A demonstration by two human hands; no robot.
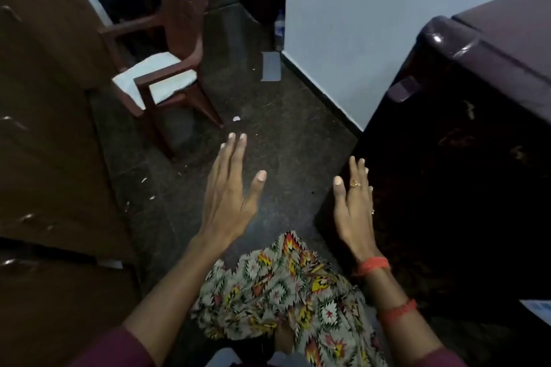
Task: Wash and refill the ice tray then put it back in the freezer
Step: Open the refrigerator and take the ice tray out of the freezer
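Observation:
A dark maroon fridge (465, 134) stands at the right with its door closed and a recessed handle (403, 89) near its top corner. My right hand (354, 202) hovers with straight fingers just left of the fridge door, holding nothing. My left hand (231, 191) is stretched out flat over the dark floor, fingers straight, empty too. No ice tray is in view.
A brown plastic chair (167, 48) with a white cloth on its seat stands at the upper left. A dark wooden cabinet (44, 128) fills the left side. A plastic bottle (279, 27) and a grey flat object (271, 66) lie by the white wall (357, 24).

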